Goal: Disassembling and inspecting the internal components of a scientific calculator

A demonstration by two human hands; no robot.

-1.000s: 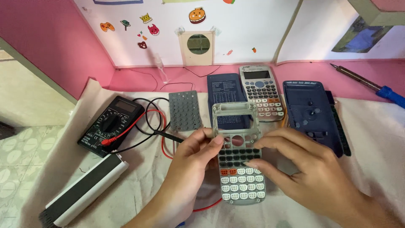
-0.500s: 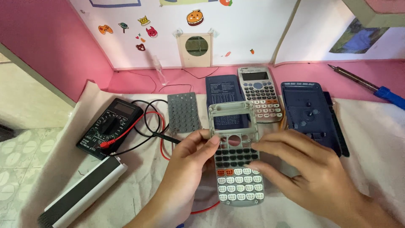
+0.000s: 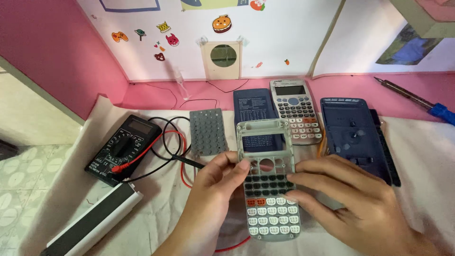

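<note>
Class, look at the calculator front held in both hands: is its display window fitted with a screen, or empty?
Empty. The calculator front is a bare shell: through its window opening the dark blue cover behind shows, and the round hole below is open too.

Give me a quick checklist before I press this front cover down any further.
1. Left hand on calculator front cover: ok, fingers at its left edge.
2. Right hand steadying right edge: ok.
3. Keys seated in their holes: cannot tell.
4. Screen window empty: ok, see-through.
5. Grey rubber keypad mat out of the way: ok, lying apart.
6. Multimeter leads away from cover: not ok, black probe lies by the left hand.
</note>
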